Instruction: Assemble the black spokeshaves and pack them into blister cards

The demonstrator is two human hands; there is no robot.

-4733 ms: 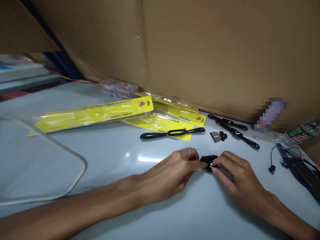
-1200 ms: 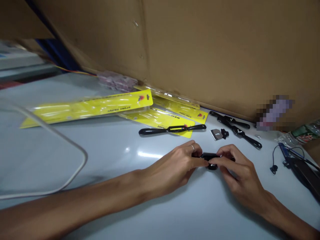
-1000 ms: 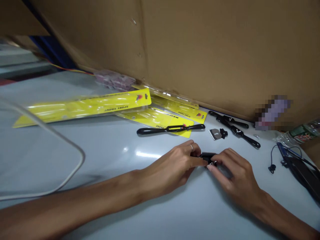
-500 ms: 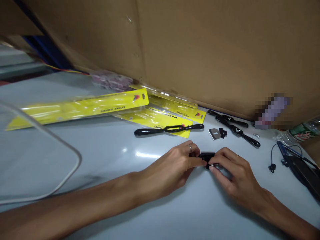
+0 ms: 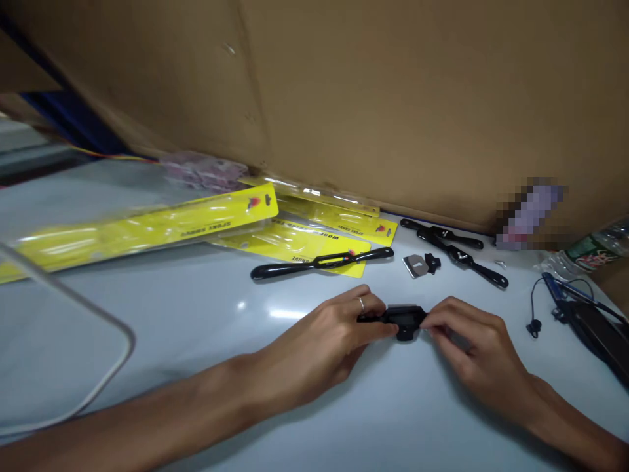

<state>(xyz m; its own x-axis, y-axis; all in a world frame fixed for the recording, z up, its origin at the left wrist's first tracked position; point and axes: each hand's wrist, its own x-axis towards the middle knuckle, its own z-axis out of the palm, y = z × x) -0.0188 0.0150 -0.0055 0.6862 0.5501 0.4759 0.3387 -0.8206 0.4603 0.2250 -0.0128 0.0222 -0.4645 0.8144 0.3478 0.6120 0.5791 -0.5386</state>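
While the left hand (image 5: 344, 328) pinches a black two-handled tool (image 5: 407, 318) between thumb and fingers, the right hand (image 5: 472, 341), in the head view, meets the tool's right side with thumb and fingertips together; whether that grip closes on the tool or on some small part, I cannot tell. The tool is between the two hands, low over the front of the counter (image 5: 196, 328), its left handle running under the left fingers. Beyond it lie a metal blade (image 5: 414, 266) and a small black plate (image 5: 433, 263), touching. To their left, a long black frame (image 5: 285, 269) rests partly across a yellow package (image 5: 314, 246); to their right lie two black spokeshaves (image 5: 464, 257), overlapping, with a small screw (image 5: 500, 263) nearby. Earphones (image 5: 534, 328) and a plastic bottle (image 5: 597, 254) are at far right.
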